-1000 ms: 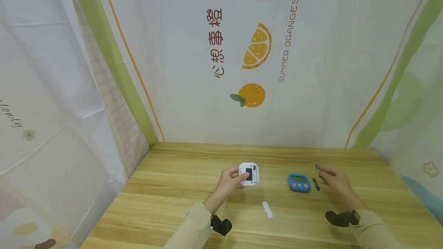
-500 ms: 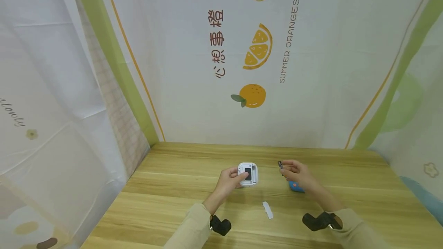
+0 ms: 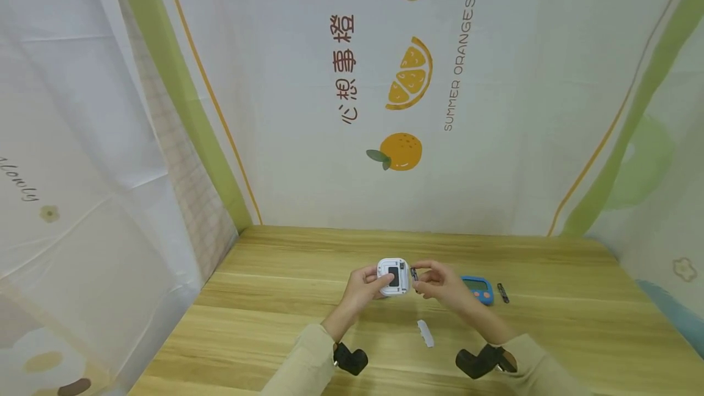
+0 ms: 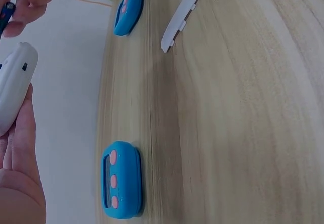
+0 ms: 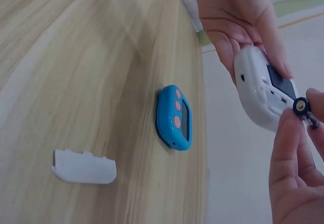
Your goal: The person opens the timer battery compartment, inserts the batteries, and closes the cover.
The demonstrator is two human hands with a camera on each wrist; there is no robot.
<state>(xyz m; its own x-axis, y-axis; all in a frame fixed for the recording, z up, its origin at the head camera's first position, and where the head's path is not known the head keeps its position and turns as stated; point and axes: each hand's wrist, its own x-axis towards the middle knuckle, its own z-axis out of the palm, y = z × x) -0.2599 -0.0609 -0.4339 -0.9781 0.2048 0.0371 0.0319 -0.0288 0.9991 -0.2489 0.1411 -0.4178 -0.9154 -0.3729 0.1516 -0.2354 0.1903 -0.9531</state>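
Observation:
My left hand (image 3: 364, 289) grips a white timer (image 3: 385, 266), its back turned up with the thumb across a dark square. Along the timer's right side the battery slot lies uncovered. Right beside that slot, my right hand (image 3: 440, 283) pinches a small dark battery (image 3: 415, 275) between thumb and fingers. In the right wrist view the battery's round end (image 5: 300, 105) shows close to the timer's edge. A white battery cover (image 3: 425, 333) lies on the table below both hands.
A blue timer (image 3: 484, 291) with pink buttons rests behind my right hand, partly covered by it. A second battery (image 3: 503, 293) lies to its right. Another blue timer (image 4: 121, 181) stands on the wooden table (image 4: 228, 133) in the left wrist view.
My right hand has carried the battery leftwards from the table's right side, past the blue timer, to the white timer. The left hand stays put.

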